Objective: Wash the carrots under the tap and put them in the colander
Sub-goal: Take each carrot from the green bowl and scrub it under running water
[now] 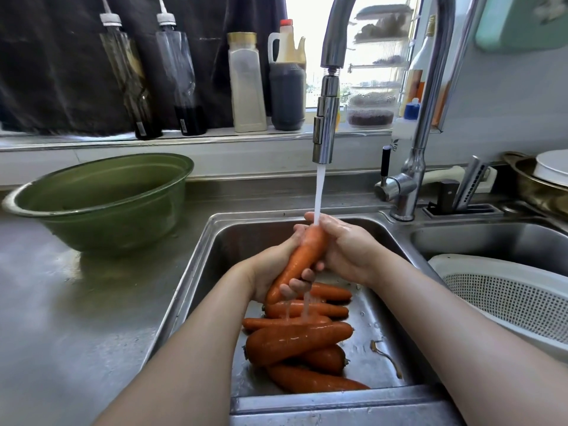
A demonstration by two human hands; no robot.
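Water runs from the tap onto the upper end of an orange carrot held over the steel sink. My left hand grips the carrot's lower part, fingers curled round it from below. My right hand wraps round its upper end right under the stream. Several more wet carrots lie piled on the sink floor beneath my hands. The white colander sits in the second basin at the right, and no carrot shows in it.
A green bowl stands on the steel counter at the left. Bottles line the window ledge behind the sink. A knife block and a metal pot with a white lid stand at the back right. Small peel scraps lie in the sink.
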